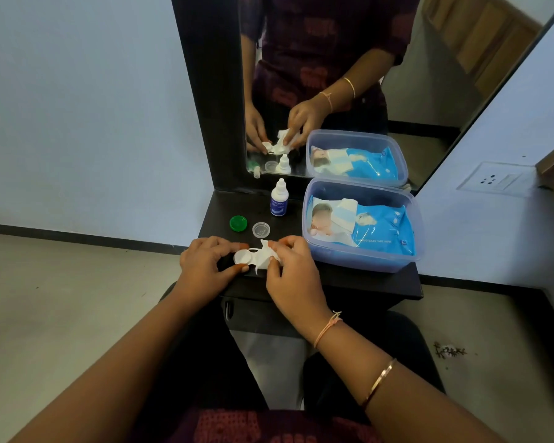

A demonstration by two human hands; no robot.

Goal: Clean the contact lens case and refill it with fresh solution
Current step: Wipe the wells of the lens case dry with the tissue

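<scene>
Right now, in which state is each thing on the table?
Lens case: uncapped, held by left hand.
Wipe: pinched by right hand, over case's right well.
Green cap: off, lying on table.
Clear cap: off, lying on table.
Solution bottle: upright, capped.
Plastic box: lidless, holding wipes pack.

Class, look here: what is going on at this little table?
A person is wiping a white lens case. The left hand grips its left well; the right hand pinches a white wipe against the right well. A green cap and a clear cap lie on the dark table behind it. The solution bottle stands upright beyond them, untouched.
</scene>
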